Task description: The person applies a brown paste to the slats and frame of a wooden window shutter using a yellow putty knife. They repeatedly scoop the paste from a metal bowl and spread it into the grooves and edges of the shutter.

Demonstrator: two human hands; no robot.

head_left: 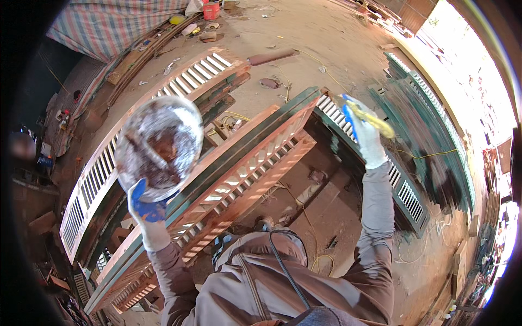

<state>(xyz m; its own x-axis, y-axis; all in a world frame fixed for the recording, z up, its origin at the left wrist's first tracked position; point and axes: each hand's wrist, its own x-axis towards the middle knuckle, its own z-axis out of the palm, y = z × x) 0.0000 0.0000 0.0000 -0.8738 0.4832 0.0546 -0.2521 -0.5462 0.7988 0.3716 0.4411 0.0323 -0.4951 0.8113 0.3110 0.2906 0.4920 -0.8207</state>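
Note:
My left hand (147,206), in a white glove with blue, stained fingers, grips the near rim of a round metal bowl (187,122). Reddish-brown matter lies in the bowl, with a pale stick-like piece across it. To the right, my gloved right hand (367,136) is closed around a yellow-handled brush (383,126); motion blurs its far end. That hand is over a dark green louvred shutter panel (405,190); I cannot tell whether the brush touches it. Between my arms runs a reddish-brown louvred panel (255,160).
Another louvred panel (95,179) lies left, partly behind the bowl. Green shutter panels (435,136) lie stacked at the right. A yellow cord (312,228) trails over the dirt floor near my feet. A striped tarp (109,27) and red bucket (211,11) are far left.

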